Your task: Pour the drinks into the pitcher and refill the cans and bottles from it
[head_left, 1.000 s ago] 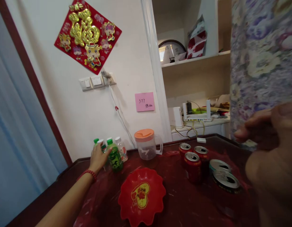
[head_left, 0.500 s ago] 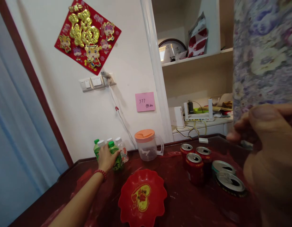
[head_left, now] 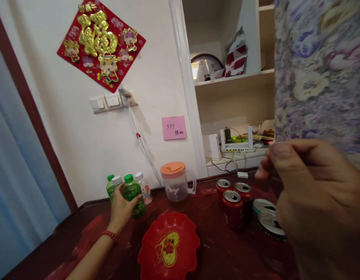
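Gripping the front green bottle (head_left: 132,191)

The green bottle (head_left: 133,191) is looking like smooth, see-through plastic. The red cans (head_left: 233,212) are showing bare, shiny metal tops. The bowl (head_left: 185,243) is appearing as smooth, glossy plastic, while the jug (head_left: 175,188) is looking like cloudy plastic. The table (head_left: 223,256) is showing a glossy finish. The note (head_left: 174,127) is looking like matt paper, the wall hanging (head_left: 101,43) is gleaming like foil, and the curtain (head_left: 316,70) is appearing as printed cloth.
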A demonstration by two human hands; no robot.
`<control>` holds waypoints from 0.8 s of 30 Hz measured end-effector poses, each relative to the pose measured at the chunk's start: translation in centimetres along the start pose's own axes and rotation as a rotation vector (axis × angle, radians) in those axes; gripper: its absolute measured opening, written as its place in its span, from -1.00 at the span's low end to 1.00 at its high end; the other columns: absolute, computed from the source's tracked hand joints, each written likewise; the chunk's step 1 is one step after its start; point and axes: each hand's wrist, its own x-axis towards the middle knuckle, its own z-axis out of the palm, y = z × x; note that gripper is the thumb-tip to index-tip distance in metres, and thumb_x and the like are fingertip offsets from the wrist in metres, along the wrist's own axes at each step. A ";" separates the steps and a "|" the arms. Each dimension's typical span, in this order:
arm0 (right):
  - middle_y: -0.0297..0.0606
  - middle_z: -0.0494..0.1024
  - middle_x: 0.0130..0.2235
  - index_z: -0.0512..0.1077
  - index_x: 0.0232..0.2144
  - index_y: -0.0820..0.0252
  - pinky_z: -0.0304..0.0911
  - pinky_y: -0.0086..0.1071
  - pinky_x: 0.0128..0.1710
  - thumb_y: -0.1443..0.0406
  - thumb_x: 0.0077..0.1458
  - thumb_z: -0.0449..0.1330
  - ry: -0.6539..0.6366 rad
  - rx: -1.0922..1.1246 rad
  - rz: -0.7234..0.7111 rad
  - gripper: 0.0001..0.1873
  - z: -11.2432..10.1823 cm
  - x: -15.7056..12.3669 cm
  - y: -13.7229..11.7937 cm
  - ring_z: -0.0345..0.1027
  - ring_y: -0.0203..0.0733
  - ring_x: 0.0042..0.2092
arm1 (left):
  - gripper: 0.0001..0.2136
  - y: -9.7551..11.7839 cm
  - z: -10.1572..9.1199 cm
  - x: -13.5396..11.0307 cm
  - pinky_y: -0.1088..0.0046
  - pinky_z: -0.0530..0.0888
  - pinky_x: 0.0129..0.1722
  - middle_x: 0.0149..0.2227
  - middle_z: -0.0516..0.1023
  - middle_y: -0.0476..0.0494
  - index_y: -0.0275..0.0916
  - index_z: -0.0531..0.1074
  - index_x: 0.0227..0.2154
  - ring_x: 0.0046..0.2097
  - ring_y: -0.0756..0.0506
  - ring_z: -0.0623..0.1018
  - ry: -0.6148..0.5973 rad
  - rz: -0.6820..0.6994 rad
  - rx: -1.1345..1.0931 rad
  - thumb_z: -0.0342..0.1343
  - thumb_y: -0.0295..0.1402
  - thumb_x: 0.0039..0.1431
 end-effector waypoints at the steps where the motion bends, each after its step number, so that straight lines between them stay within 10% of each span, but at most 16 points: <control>1: -0.39 0.42 -0.43 0.47 -0.37 0.07 0.25 -0.42 -0.54 0.03 0.15 0.25 -0.008 -0.008 0.009 -0.74 0.2 -0.1 0.0 0.33 -0.30 -0.47 | -0.21 1.0 -0.6 -0.2 -0.07 0.41 0.11 0.07 0.43 -0.31 -0.23 0.22 0.12 0.09 -0.37 0.49 0.002 -0.012 -0.028 0.34 -0.05 -0.18; 10: -0.46 0.48 -0.45 0.48 -0.29 0.03 0.23 -0.48 -0.48 0.10 0.24 0.16 -0.426 -0.060 -0.037 -0.81 2.5 -2.3 0.1 0.35 -0.37 -0.46 | -0.31 9.2 -5.6 -3.8 -0.03 0.38 0.15 0.12 0.44 -0.20 -0.06 0.28 0.18 0.10 -0.34 0.47 -0.075 0.283 -0.037 0.31 -0.05 -0.04; 17: -0.36 0.54 -0.17 0.41 0.03 -0.02 0.27 -0.34 -0.23 0.16 0.24 0.16 -0.957 -0.021 0.025 -0.69 5.3 -5.6 1.0 0.39 -0.26 -0.22 | -0.44 9.9 -6.5 -6.2 0.09 0.44 0.06 0.12 0.39 -0.16 0.07 0.22 0.24 0.11 -0.28 0.42 -0.238 0.676 0.160 0.17 -0.32 0.18; 24: -0.35 0.51 -0.25 0.44 -0.14 0.09 0.19 -0.35 -0.26 0.26 0.20 0.18 -1.022 -0.005 0.138 -0.83 6.7 -7.4 2.2 0.33 -0.26 -0.26 | -0.41 9.7 -6.3 -6.1 0.12 0.48 -0.03 0.08 0.39 -0.20 0.08 0.23 0.25 0.06 -0.28 0.42 -0.295 0.781 0.210 0.13 -0.46 0.16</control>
